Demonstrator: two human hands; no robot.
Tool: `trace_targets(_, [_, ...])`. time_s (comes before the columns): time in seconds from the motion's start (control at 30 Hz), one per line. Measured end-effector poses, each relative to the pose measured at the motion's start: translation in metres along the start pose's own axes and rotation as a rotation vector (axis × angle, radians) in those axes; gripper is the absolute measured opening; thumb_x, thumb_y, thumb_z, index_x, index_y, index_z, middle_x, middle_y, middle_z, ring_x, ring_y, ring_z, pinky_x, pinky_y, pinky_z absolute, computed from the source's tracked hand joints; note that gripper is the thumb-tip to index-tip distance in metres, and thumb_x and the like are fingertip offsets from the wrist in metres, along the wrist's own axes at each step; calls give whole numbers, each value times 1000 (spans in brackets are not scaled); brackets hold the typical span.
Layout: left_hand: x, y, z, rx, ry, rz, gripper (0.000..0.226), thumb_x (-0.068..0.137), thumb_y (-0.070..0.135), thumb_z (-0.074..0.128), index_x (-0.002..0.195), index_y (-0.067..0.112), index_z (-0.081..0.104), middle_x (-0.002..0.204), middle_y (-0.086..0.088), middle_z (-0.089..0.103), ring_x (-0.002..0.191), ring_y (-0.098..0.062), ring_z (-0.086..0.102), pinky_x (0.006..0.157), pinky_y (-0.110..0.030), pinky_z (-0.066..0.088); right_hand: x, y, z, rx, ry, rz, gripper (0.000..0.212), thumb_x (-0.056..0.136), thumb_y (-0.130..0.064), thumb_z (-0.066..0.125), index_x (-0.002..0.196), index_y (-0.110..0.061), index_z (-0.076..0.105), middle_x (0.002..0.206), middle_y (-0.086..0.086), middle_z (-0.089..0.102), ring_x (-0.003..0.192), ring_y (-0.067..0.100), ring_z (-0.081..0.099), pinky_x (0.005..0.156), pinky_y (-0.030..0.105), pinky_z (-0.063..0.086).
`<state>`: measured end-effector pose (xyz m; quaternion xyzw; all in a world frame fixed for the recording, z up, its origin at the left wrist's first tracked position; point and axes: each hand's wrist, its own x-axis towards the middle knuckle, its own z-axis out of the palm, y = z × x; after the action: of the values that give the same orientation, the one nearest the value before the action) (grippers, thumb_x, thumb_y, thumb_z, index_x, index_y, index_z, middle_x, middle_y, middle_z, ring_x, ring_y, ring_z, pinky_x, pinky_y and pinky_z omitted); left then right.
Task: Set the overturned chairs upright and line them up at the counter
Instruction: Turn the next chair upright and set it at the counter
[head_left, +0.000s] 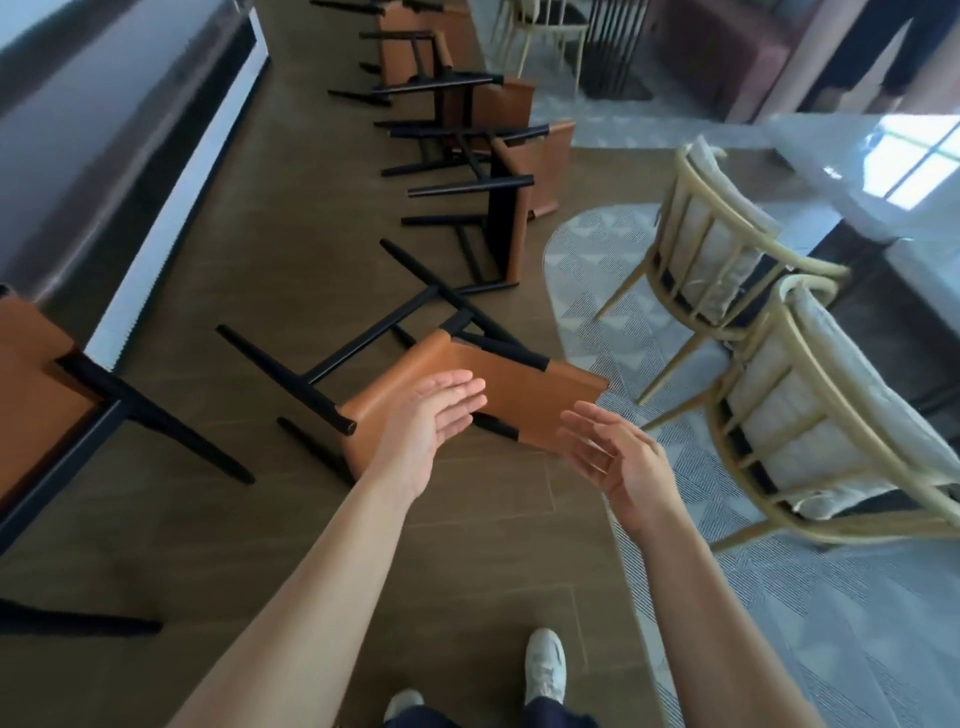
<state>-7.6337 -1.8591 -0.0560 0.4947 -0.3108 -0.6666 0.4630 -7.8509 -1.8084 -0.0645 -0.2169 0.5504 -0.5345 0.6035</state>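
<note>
The left hand (436, 415) and the right hand (613, 457) are reaching forward in the centre of the frame. Both are released, with the fingers straight and a little spread and the palms turned toward each other. They are grasping nothing.

Under them a tan leather chair with thin black metal legs (519, 395) is lying on its side on the brown wooden floor (260, 519), with its legs pointing to the left of the frame. The fingers of the left hand are overlapping the edge of this chair in the view, but I cannot tell if they are touching it. The right hand is hovering near the lower corner of its backrest.

Behind it, several more overturned tan chairs (545, 161) are lying in a row that is running to the upper centre of the frame. One upright tan chair (31, 374) is standing at the left edge, close to the dark counter with a white strip along its base (78, 156), which is filling the upper left.

At the right side, two pale wooden armchairs with cream cushions (717, 249) are standing on a grey patterned rug (587, 249). At the bottom centre, a white shoe (545, 670) is showing on the floor.
</note>
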Motion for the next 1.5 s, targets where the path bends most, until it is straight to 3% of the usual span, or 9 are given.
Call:
trace_targets(0.37, [56, -37, 107, -54, 90, 14, 23, 95, 6, 54, 115, 9, 65, 107, -6, 74, 102, -21, 70, 90, -35, 53, 91, -67, -99, -76, -31, 52, 27, 96, -3, 50, 108, -9, 73, 109, 10, 74, 101, 25, 72, 84, 35, 53])
trace_targets(0.67, [116, -57, 135, -102, 180, -37, 22, 95, 7, 54, 115, 10, 64, 107, -6, 74, 103, -20, 70, 88, -33, 52, 175, -87, -109, -134, -39, 105, 25, 95, -2, 52, 105, -11, 73, 105, 8, 76, 98, 22, 73, 89, 37, 55])
trace_targets(1.23, [272, -97, 199, -118, 208, -203, 23, 97, 3, 48, 110, 11, 65, 106, -5, 74, 102, -17, 70, 93, -34, 52, 346, -82, -138, -171, 20, 263, 23, 94, 0, 54, 103, -9, 72, 99, 8, 77, 93, 22, 74, 79, 31, 56])
trace_targets(1.5, [300, -171, 224, -224, 382, -233, 23, 98, 4, 47, 106, 13, 67, 105, -2, 74, 102, -13, 69, 85, -27, 56, 399, -46, -190, -263, 47, 312, 22, 91, 4, 56, 91, -10, 73, 95, 11, 76, 91, 23, 73, 72, 28, 57])
